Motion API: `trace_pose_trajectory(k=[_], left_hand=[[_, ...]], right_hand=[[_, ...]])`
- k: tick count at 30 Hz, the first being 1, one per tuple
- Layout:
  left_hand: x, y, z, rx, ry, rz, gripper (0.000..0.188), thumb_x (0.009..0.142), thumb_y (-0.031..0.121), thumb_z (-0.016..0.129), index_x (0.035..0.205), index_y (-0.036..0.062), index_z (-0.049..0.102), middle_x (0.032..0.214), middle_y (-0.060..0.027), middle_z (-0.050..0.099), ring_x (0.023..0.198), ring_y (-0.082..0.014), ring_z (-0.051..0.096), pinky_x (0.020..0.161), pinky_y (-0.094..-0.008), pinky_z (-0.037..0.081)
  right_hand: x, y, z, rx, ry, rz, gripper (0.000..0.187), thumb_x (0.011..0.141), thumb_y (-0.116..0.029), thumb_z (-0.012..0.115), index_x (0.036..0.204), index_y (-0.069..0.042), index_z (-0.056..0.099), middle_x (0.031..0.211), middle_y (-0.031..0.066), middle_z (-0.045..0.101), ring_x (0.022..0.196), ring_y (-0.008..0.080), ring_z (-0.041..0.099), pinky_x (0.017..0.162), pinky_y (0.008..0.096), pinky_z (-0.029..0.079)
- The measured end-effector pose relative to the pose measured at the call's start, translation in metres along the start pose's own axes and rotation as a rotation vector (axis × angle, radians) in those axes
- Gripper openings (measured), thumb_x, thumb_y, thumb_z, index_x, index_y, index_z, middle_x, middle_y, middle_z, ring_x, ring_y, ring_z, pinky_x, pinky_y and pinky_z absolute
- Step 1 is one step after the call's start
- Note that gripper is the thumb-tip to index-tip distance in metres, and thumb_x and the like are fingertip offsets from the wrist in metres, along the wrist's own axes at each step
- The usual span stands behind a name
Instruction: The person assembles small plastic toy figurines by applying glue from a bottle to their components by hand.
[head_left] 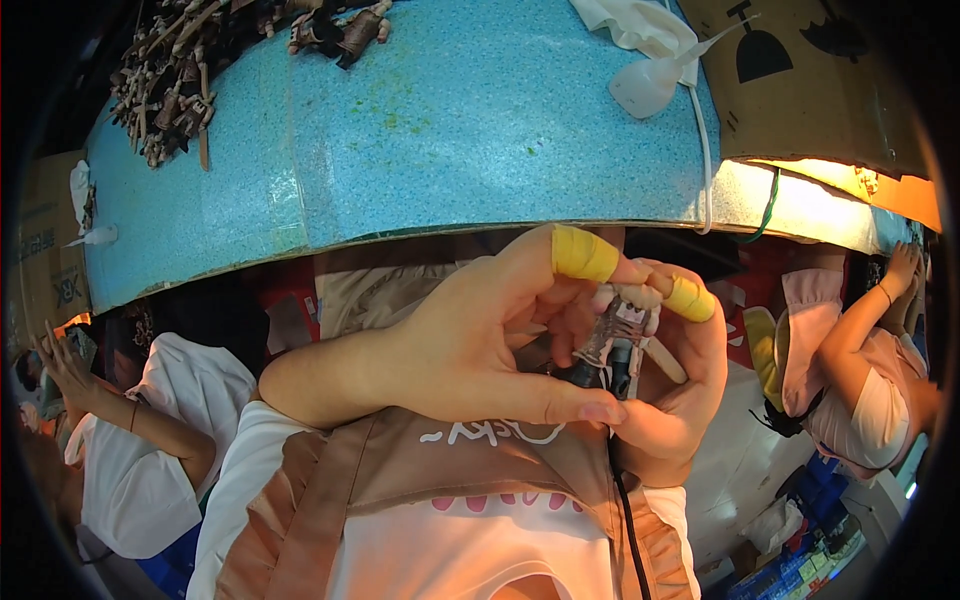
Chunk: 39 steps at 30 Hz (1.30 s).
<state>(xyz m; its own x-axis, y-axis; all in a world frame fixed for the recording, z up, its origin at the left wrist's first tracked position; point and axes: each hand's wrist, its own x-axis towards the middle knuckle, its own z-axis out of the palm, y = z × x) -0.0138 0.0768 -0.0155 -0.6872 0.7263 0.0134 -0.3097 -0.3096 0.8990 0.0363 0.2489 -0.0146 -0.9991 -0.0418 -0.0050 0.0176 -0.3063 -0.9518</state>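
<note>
Both my hands are closed around a small figurine in front of my chest, just off the near table edge. It has a brown, patterned torso and dark lower parts. My left hand reaches across from the left, its index finger and thumb pressed to the figurine's two ends. From the right, my right hand grips the same figurine with index finger and thumb. Yellow tape wraps both index fingers. A flat beige strip lies beside the figurine within my right hand. The fingers hide part of the figurine.
A blue speckled table curves ahead. Similar figurines lie in a pile at far left. A translucent squeeze bottle, a white cloth, a white cord and a cardboard box are at right. Co-workers sit on both sides.
</note>
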Motion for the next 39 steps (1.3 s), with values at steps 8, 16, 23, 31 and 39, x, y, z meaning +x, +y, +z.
trace_pose_trajectory(k=[8, 16, 23, 31, 39], left_hand=[[0.003, -0.002, 0.002, 0.053, -0.007, -0.066, 0.074, 0.077, -0.001, 0.061, 0.137, 0.0047, 0.017, 0.120, -0.0156, 0.044, 0.103, -0.0191, 0.049, 0.088, -0.0303, 0.039], [0.004, -0.011, -0.001, -0.229, 0.042, -0.047, 0.064, 0.076, 0.006, 0.051, 0.133, 0.0025, 0.021, 0.116, -0.0145, 0.045, 0.106, -0.0176, 0.045, 0.091, -0.0302, 0.037], [0.005, -0.011, 0.002, -0.261, 0.092, -0.072, 0.059, 0.073, 0.004, 0.047, 0.128, 0.0022, 0.026, 0.113, -0.0141, 0.047, 0.104, -0.0170, 0.046, 0.089, -0.0298, 0.037], [0.002, -0.012, 0.003, -0.188, 0.129, 0.022, 0.058, 0.073, 0.005, 0.048, 0.126, 0.0029, 0.024, 0.110, -0.0156, 0.047, 0.102, -0.0195, 0.045, 0.087, -0.0309, 0.038], [0.003, -0.021, -0.008, 0.490, 0.051, 0.384, 0.060, 0.070, 0.001, 0.055, 0.124, 0.0020, 0.027, 0.101, -0.0184, 0.048, 0.090, -0.0223, 0.051, 0.077, -0.0354, 0.044]], right_hand=[[0.012, 0.005, -0.008, -0.637, 0.095, -0.328, 0.033, 0.057, 0.000, 0.072, 0.087, 0.001, 0.059, 0.093, 0.0141, 0.058, 0.082, 0.0272, 0.057, 0.072, 0.0347, 0.047], [0.014, 0.006, 0.000, -1.050, 0.053, -0.667, 0.032, 0.047, 0.003, 0.068, 0.078, -0.001, 0.060, 0.090, 0.0104, 0.059, 0.087, 0.0287, 0.056, 0.069, 0.0355, 0.046], [0.014, 0.005, 0.006, -1.087, 0.055, -0.708, 0.030, 0.046, 0.002, 0.068, 0.075, 0.000, 0.061, 0.089, 0.0106, 0.058, 0.081, 0.0281, 0.057, 0.066, 0.0344, 0.045], [0.016, 0.007, 0.010, -1.019, 0.033, -0.680, 0.033, 0.048, 0.003, 0.068, 0.080, 0.001, 0.062, 0.092, 0.0116, 0.058, 0.079, 0.0281, 0.057, 0.069, 0.0351, 0.046], [0.013, 0.000, -0.002, -0.540, -0.096, -0.319, 0.029, 0.059, 0.000, 0.065, 0.088, 0.004, 0.061, 0.104, 0.0217, 0.051, 0.097, 0.0328, 0.055, 0.081, 0.0379, 0.047]])
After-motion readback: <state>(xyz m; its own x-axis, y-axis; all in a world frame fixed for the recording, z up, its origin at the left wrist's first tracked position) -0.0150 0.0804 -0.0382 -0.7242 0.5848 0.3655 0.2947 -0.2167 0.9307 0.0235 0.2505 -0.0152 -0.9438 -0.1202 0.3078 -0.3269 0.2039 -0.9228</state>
